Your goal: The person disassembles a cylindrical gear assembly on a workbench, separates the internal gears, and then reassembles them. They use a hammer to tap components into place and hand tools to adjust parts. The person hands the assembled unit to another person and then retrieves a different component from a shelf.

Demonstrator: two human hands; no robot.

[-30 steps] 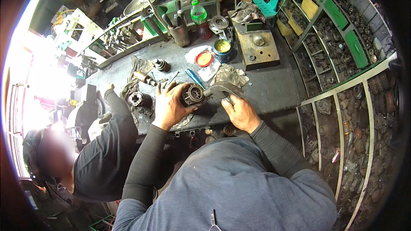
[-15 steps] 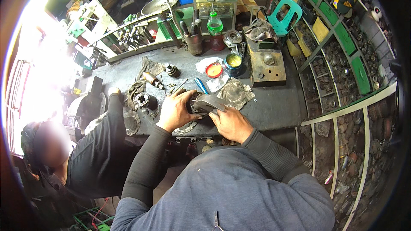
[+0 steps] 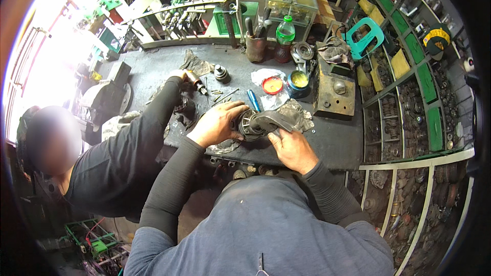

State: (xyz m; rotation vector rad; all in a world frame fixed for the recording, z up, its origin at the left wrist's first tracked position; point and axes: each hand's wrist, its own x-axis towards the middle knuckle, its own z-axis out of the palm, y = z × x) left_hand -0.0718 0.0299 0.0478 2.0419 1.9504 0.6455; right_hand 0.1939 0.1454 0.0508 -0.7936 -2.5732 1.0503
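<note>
A tall parts rack [image 3: 435,122] with green panels fills 3 o'clock from the round metal housing [image 3: 248,125], with 12 pointing away from the person. The dark workbench [image 3: 327,147] spreads beyond and to both sides of the housing, which sits over its near edge; whether it rests on the surface cannot be told. A co-worker [image 3: 102,179] in black leans in between 8 and 9, one hand [image 3: 179,75] out at 10 beside a tan-and-dark tool [image 3: 195,83]. A glass case [image 3: 291,0] stands far off at 1, and a teal plastic chair [image 3: 365,38] at 2. A worn steel block [image 3: 327,99] lies nearer, also toward 2.

The left hand [image 3: 219,122] grips the housing from its 9 o'clock side: fingers close together, curved over the far rim, thumb set apart on the near side. The right hand [image 3: 296,152], at 4, is closed round a claw hammer [image 3: 271,119], thumb pressed against it; its other fingers are mostly hidden. The hammer's head overlaps the housing, and contact is unclear.

A crumpled rag [image 3: 300,114] lies just short of 3, a blue grease tub [image 3: 297,92] between 1 and 2, its red lid [image 3: 263,86] at 1. A blue-handled tool [image 3: 254,100] lies at 12, a toothed metal part [image 3: 221,73] at 11, and small bolts [image 3: 219,94] between 10 and 11.
</note>
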